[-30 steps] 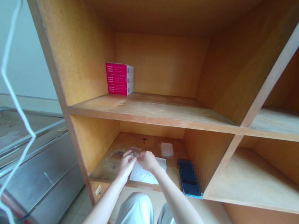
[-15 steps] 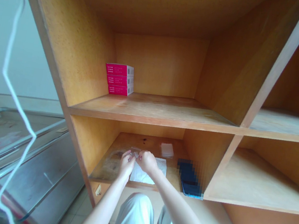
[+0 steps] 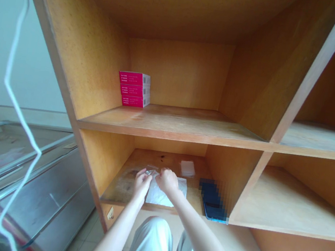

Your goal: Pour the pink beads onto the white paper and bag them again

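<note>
In the lower cubby, my left hand is closed, its thumb and fingers pinching a small, shiny clear plastic wrapper. My right hand is curled just beside it, with its fingertips at the wrapper's right side. What lies inside the right fingers is hidden. Under both hands a white sheet, like a folded cloth or paper, rests at the front of the shelf. Behind my right hand lies a small white square packet with a clear edge.
A dark phone-like slab, partly pixelated, lies at the front right of the cubby. On the upper shelf three pink boxes are stacked at left. A white cable hangs at left over a metal-framed cart.
My right hand has shifted slightly away from the left, and a little more of the shiny wrapper shows between them. The other things stay put.
</note>
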{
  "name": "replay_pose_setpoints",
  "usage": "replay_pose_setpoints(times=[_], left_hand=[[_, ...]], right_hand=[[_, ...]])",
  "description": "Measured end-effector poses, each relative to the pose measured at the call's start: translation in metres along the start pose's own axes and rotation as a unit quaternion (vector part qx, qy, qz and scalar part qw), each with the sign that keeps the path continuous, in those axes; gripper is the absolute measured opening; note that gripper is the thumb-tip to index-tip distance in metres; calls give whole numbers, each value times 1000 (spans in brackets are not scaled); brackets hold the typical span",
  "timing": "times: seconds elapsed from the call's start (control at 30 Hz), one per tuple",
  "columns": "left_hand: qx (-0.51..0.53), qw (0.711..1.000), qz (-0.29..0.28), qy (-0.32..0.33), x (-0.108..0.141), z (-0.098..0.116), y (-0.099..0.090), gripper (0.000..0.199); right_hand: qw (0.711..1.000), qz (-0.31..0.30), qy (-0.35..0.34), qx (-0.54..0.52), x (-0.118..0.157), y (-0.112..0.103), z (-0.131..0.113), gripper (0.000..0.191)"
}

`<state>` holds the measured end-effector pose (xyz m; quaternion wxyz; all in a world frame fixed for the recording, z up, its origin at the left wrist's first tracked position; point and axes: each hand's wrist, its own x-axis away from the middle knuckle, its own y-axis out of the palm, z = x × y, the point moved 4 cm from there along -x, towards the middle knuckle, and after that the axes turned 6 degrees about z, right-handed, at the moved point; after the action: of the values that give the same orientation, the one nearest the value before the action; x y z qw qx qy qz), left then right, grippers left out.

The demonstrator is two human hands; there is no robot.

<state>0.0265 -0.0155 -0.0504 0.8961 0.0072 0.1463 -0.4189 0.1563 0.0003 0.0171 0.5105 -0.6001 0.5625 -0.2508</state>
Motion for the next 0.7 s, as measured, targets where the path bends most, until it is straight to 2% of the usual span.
replay_pose_setpoints(times=[0.1, 0.23, 0.43, 0.6, 0.7], left_hand=[[3, 1000, -4, -17, 0, -2, 2, 16], [21, 999, -7, -28, 0, -1, 5, 15], [48, 998, -12, -33, 2, 3, 7, 14], [83, 996, -21, -31, 5, 12, 8, 14], [142, 986, -34, -75, 7, 13, 7, 12]], right_hand=[[1000, 3, -12, -8, 1, -1, 0, 19], [997, 9, -62, -38, 1, -4, -2, 22], [991, -26, -116, -53, -2, -5, 1, 27], [990, -34, -120, -72, -8, -3, 5, 30], [983, -17, -115, -140, -14, -8, 11, 24]])
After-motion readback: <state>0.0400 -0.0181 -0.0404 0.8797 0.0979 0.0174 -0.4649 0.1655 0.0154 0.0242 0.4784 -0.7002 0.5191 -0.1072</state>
